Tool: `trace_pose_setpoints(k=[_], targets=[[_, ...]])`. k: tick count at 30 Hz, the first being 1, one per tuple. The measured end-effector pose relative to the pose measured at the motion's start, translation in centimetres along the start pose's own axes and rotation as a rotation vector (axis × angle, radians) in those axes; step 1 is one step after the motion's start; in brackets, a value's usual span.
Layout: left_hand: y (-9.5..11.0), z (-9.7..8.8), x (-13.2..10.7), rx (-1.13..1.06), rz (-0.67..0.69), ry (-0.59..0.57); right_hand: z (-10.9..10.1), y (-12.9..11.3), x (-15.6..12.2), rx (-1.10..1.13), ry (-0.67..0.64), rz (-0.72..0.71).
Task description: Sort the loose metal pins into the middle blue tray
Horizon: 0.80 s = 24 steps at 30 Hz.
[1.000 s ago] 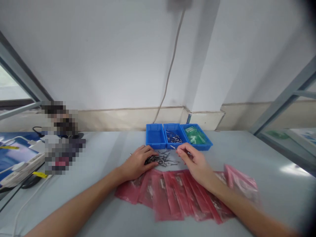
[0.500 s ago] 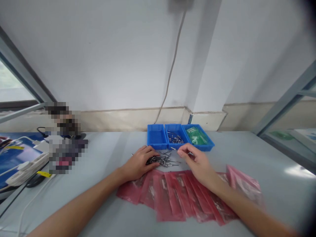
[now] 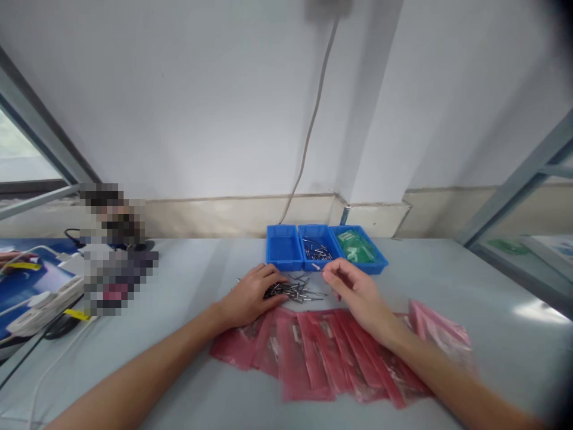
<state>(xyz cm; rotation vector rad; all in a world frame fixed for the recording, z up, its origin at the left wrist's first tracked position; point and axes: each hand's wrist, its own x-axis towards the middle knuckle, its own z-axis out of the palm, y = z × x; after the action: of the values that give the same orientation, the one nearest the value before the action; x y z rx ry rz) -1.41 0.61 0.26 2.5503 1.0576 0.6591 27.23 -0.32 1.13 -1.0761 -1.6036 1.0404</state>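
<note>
While L hand rests flat on pin pile, R hand pinches 1 pin.

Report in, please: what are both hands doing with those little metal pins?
Left hand flat on the pin pile, open. Right hand pinching a single pin, just short of the middle blue tray. Pink bags fanned under right wrist.

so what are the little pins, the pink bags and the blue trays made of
The pins: metal, probably steel; grey with bright glints. The pink bags: thin plastic film; translucent, glossy, contents show through. The blue trays: moulded plastic by the look; uniform colour, dull sheen.
</note>
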Motion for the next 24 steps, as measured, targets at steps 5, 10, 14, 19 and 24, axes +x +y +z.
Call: trace_pose_setpoints(k=[5,10,14,19,24], targets=[[0.05,0.02,0.03,0.002,0.001,0.000,0.19,0.29,-0.52,-0.205,-0.001,-0.132],[0.02,0.01,-0.03,0.000,0.002,-0.005,0.11,-0.18,-0.75,-0.303,-0.014,-0.191],[-0.02,0.04,0.01,0.002,-0.002,-0.005,0.08,-0.15,-0.70,-0.301,-0.019,-0.204],[-0.03,0.10,0.00,0.003,0.001,0.001,0.15,0.02,-0.79,-0.295,-0.017,-0.168],[-0.06,0.07,0.01,-0.001,0.009,0.000,0.22,-0.22,-0.80,-0.276,-0.009,-0.148]])
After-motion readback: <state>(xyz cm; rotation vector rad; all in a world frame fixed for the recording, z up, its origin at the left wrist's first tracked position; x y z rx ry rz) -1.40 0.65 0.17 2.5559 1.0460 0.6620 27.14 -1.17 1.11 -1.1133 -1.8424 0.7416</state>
